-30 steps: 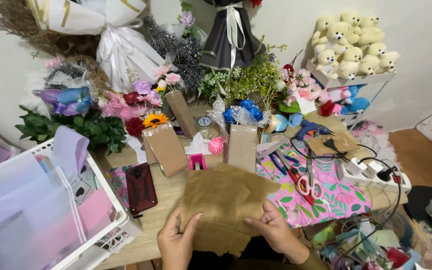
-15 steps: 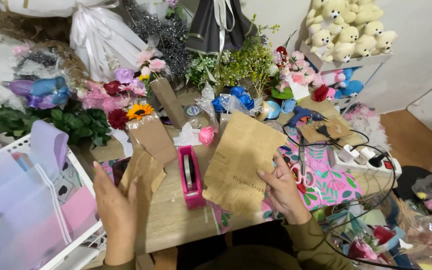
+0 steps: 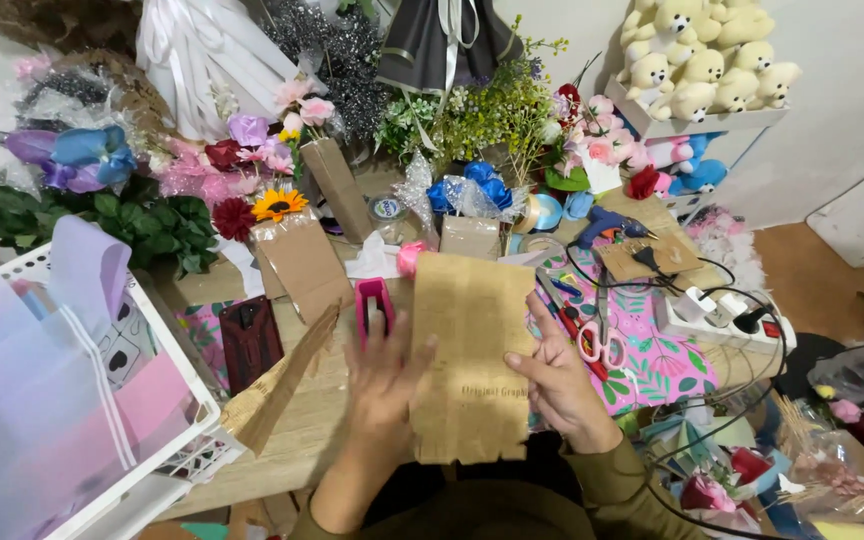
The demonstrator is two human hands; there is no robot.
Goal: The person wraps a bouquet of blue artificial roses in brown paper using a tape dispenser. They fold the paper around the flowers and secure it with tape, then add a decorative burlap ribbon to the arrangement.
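Your left hand [image 3: 384, 372] is raised with its fingers spread and open, palm turned away from you. Your right hand [image 3: 558, 382] curls its fingers inward in a pinch (thumb pointing left), the olive sleeve covering the forearm.

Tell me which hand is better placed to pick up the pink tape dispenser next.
Left. The left hand lies flat by the brown paper sheet's left edge, its fingertips just below the pink tape dispenser. The right hand pinches the sheet's right edge, so reaching over would mean crossing the paper.

tall brown paper bags [image 3: 302, 262] among flowers behind printed brown sheet [image 3: 470, 350]
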